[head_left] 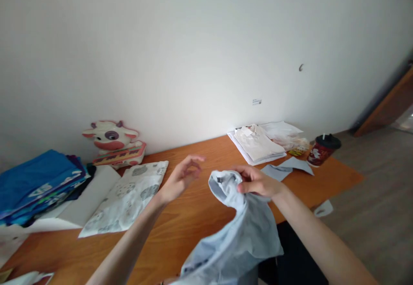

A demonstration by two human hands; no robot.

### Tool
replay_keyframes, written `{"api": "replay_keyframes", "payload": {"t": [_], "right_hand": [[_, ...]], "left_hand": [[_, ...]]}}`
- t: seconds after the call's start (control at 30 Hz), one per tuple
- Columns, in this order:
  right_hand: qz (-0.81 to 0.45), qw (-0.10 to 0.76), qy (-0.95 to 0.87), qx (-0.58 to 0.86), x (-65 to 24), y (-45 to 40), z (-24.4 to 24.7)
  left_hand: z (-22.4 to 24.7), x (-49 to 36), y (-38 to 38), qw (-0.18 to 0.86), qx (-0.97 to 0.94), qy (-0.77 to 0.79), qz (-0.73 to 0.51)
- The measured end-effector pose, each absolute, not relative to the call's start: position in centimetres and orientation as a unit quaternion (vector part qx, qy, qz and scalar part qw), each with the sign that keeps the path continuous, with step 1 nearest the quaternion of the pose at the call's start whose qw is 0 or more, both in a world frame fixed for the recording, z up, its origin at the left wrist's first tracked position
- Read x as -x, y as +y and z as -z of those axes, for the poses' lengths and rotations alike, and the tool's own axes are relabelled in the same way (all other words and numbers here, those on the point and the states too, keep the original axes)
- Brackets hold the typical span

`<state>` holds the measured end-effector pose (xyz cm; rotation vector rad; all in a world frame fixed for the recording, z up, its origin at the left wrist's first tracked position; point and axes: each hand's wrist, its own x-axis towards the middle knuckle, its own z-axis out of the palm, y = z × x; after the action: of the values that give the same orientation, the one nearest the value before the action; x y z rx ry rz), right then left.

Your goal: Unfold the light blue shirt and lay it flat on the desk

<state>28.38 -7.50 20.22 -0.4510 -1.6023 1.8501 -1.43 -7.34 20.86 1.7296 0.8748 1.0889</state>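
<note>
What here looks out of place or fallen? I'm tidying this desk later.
A white scrap lies on the floor beside the table, as if dropped. The right hand holds a crumpled light blue garment; the left hand is open above the table.

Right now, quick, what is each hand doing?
Left hand: open, fingers loosely curled, holding nothing, above the table.
Right hand: closed on the light blue shirt.
</note>
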Motion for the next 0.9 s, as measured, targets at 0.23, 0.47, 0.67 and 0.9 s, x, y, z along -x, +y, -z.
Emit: {"api": "replay_keyframes", "payload": {"t": [0.23,0.47,0.67,0.9], "right_hand": [[-0.618,0.333,-0.7,0.129,-34.6,-8.2,-34.4],[-0.398,0.443,-0.73,0.334,-38.3,-14.9,-35.7],[-0.566,0.307,-0.719,0.26,-39.9,-23.8,-28.0],[-0.423,0.307,-0.756,0.393,-35.4,-12.9,-16.5]], "left_hand": [[-22.0,-5.4,-10.8,0.512,-0.742,0.221,-0.373],[-26.6,-5.3,-17.3,0.475,-0.613,0.337,-0.534],[-24.3,-0.9,-24.5,0.555,-0.669,0.301,-0.392],[-13.0,-0.5,-14.9,0.443,-0.657,0.465,-0.394]]}}
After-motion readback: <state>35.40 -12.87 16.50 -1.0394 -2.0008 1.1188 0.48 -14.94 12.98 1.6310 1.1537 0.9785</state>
